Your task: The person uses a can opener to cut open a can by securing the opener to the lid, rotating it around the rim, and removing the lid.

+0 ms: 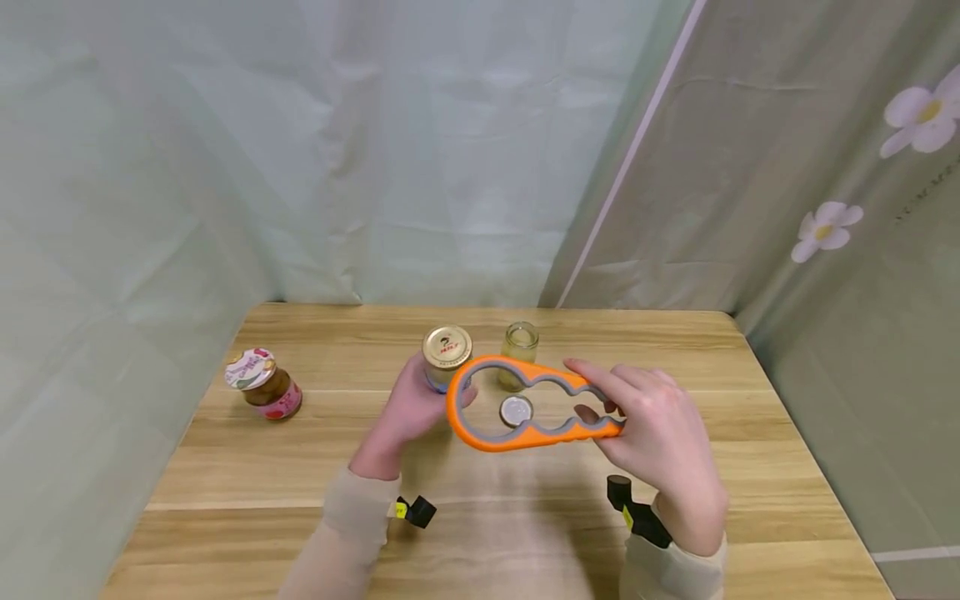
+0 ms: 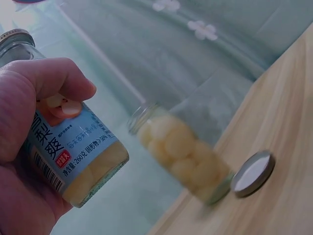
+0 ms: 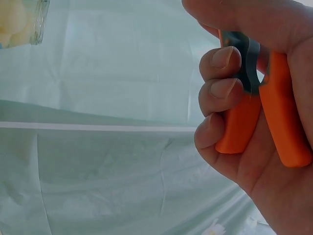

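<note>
My left hand [image 1: 412, 408] grips a glass jar with a gold lid [image 1: 447, 346]; in the left wrist view this jar [image 2: 83, 152] has a blue label with a pear picture, and it is held off the table. My right hand [image 1: 660, 429] holds an orange and grey jar opener [image 1: 543, 437] by its two handles, fingers curled round them in the right wrist view. The opener's large ring is beside the held jar, overlapping my left fingertips in the head view. Behind it stands a lidless jar [image 2: 178, 152] of pale round fruit. Its loose lid [image 1: 516, 411] lies inside-up close by.
At the left of the wooden table [image 1: 240, 475] stands another closed jar [image 1: 264, 385] with a pink label and a patterned lid. A pale curtain [image 1: 450, 167] hangs along the table's back edge and both sides.
</note>
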{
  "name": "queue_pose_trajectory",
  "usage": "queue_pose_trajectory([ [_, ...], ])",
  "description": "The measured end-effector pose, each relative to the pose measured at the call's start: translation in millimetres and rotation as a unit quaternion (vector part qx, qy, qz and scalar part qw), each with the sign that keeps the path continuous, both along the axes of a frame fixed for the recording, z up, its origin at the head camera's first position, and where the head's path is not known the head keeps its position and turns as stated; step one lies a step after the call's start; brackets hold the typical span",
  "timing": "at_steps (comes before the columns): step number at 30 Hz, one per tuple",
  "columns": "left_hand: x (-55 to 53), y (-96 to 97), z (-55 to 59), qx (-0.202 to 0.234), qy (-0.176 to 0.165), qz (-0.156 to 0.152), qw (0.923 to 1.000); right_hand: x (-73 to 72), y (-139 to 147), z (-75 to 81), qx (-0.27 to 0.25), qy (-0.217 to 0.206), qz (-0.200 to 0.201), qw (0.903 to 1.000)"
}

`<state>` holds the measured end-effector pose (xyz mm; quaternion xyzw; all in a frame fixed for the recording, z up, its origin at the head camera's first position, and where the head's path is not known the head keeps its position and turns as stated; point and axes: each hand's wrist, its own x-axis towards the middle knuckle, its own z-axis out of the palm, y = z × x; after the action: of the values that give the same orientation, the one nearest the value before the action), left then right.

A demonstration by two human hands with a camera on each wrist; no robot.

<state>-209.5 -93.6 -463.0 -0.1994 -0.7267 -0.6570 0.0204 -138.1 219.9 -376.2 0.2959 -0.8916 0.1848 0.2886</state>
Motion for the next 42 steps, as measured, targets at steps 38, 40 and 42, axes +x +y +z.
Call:
queue_pose_trajectory([
  [38, 31.6, 59.0, -9.1, 0.020, 0.062, -0.208, 0.9760, -3.1, -3, -3.9, 0.007, -0.079, 0.019, 0.9966],
  [40, 31.4, 59.0, -9.6, 0.014, 0.051, -0.210, 0.9763, -2.2, -3, -3.9, 0.009, -0.090, 0.014, 0.9958],
  [42, 31.0, 59.1, -10.3, 0.002, 0.044, -0.213, 0.9762, -1.3, -3, -3.9, 0.011, -0.099, 0.009, 0.9950],
])
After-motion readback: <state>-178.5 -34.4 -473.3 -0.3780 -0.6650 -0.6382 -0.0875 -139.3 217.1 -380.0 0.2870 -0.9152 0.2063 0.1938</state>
